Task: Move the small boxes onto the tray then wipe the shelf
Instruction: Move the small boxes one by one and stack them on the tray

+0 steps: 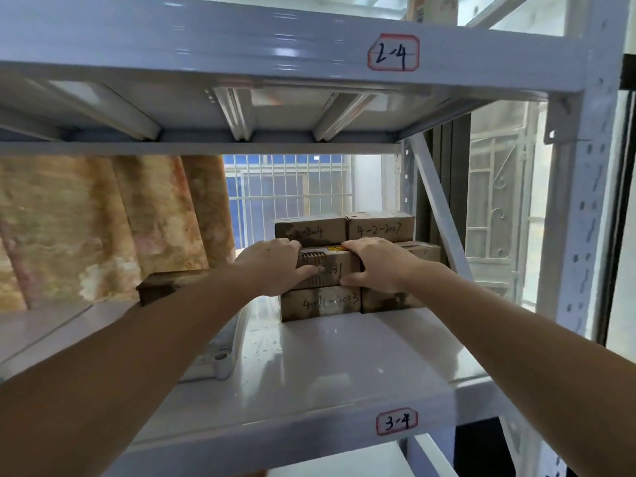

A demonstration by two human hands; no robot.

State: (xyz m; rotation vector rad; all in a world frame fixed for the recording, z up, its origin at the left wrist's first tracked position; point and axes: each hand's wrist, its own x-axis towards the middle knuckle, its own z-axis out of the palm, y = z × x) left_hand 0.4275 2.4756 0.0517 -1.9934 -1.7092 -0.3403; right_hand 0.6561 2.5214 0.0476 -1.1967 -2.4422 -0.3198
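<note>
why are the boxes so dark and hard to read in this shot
Head view: daylight from the barred window behind backlights the stacked boxes, leaving their fronts in shadow; glare sheens the shelf surface; motion blur smears the handwritten labels and the box gripped by the left hand and right hand; wide-angle distortion bows the shelf beams.

Small boxes (344, 266) stand stacked at the back right of the shelf (344, 366); a lone box (161, 287) lies to their left; the tray (220, 359) sits before it, left of the stack.
</note>
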